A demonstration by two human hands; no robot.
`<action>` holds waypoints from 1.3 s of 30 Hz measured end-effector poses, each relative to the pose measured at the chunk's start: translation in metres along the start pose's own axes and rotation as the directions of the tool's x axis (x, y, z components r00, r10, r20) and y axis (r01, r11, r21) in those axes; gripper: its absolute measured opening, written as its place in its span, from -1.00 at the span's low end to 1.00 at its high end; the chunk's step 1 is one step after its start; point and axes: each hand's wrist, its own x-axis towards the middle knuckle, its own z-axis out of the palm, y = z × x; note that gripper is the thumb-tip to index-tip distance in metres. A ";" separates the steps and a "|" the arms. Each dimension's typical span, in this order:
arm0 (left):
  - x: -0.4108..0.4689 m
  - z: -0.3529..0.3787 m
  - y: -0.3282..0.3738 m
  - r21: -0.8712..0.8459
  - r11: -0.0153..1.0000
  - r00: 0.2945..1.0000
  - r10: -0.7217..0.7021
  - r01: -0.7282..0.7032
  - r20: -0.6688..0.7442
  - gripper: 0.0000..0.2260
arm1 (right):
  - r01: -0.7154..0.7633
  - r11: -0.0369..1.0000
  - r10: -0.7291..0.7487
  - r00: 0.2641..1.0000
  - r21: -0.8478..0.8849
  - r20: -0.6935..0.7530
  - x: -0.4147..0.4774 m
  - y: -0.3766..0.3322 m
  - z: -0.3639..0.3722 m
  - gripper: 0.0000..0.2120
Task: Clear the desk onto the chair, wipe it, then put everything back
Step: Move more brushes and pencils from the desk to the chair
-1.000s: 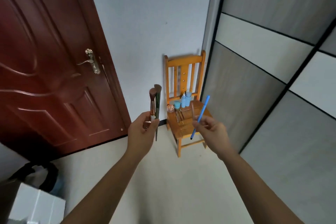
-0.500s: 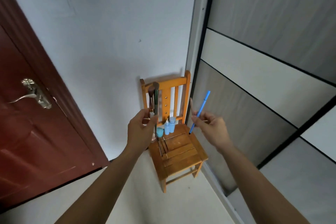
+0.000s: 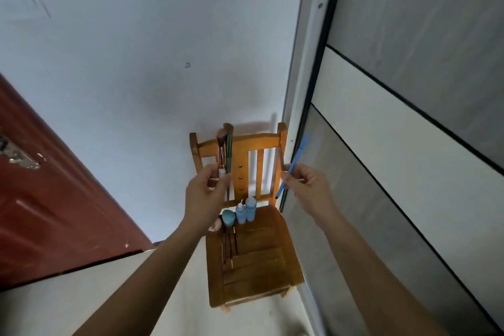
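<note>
Left hand, maybe 2 brushes, right hand, pen

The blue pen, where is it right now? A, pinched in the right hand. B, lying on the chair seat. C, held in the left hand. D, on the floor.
A: the blue pen is pinched by the right hand, held up in front of the chair, while the left hand holds the makeup brushes.
</note>
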 end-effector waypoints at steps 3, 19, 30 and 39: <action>0.008 0.029 -0.002 0.015 0.998 0.997 -0.061 0.062 -0.046 -0.94 | 0.024 1.000 -0.024 0.996 0.008 0.087 0.043 0.013 -0.013 -0.84; 0.049 0.119 -0.178 0.080 0.926 0.929 -0.371 0.369 0.013 -0.91 | -0.251 0.965 0.263 0.923 -0.080 0.281 0.119 0.195 0.061 -0.93; 0.003 0.190 -0.388 0.132 0.733 0.730 -0.679 0.668 0.079 -0.89 | -0.525 0.819 0.574 0.751 -0.233 0.325 0.101 0.405 0.139 -0.89; 0.003 0.232 -0.485 0.261 0.683 0.684 -0.722 0.682 0.105 -0.91 | -0.467 0.767 0.628 0.688 -0.440 0.363 0.113 0.493 0.189 -0.95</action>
